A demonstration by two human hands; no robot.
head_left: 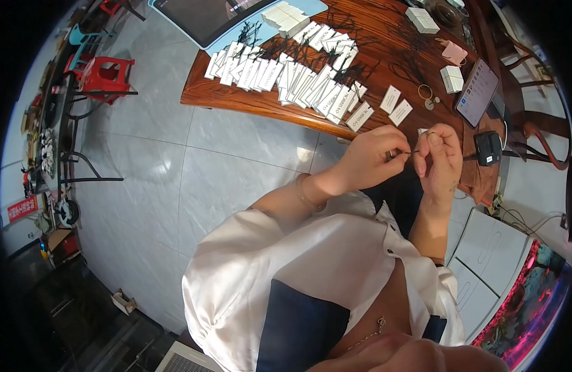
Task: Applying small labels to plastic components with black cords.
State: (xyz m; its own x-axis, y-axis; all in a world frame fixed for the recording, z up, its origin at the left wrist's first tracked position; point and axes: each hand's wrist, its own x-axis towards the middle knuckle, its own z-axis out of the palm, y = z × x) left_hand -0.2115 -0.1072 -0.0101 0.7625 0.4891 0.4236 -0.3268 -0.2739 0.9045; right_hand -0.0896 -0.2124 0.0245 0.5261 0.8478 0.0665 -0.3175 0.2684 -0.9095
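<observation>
My left hand (376,156) and my right hand (440,160) are raised close together at the table's near edge. Each is closed in a pinch, and a short length of thin black string (412,152) runs between their fingertips. A small white corner, perhaps of a tag, shows behind the right fingers; the rest is hidden. Just beyond my hands lie two loose white tags, one (390,99) behind the other (400,113). To their left spreads a long row of overlapping white hang tags (360,116), many with black strings (345,74) attached.
Stacks of white cards (422,20) stand on the wooden table (236,99), near a tablet (478,93), a gold-coloured ring (425,92), a pink item (453,53) and a black box (488,149). A red stool (106,77) is at left, a white drawer cabinet (491,248) at right.
</observation>
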